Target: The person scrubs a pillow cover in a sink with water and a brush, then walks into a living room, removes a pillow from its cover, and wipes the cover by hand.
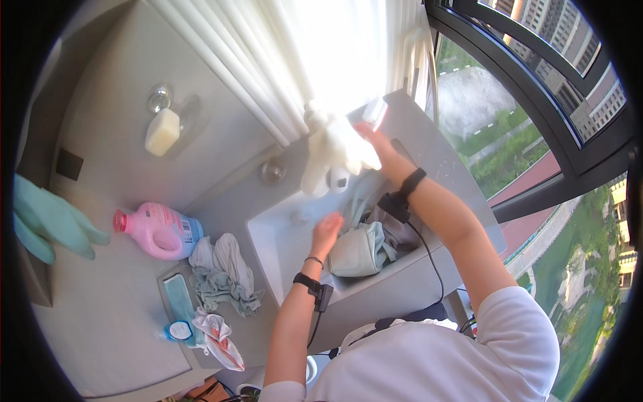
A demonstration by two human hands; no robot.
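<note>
My right hand (383, 146) reaches to the back of the counter, its fingertips at a white block-like object with a red edge (374, 115). Glare blurs that spot, and I cannot tell whether the fingers grip it. Beside this hand a cream rubber glove (331, 148) hangs over what looks like the faucet (339, 180). My left hand (328, 232) is above the white sink (266, 241), blurred and with nothing visible in it. Just to its right, a pale green fabric bag or cloth item (354, 254) lies in the sink, next to a greyish-mauve cloth (399, 233).
Left of the sink lie crumpled cloths (226, 276) and a pink detergent jug (158, 231). Nearer are a blue bottle (179, 330) and a crumpled plastic wrapper (218, 339). A soap bar (163, 132) and mint rubber gloves (55, 218) are on the wall side. A window (502, 125) borders the right.
</note>
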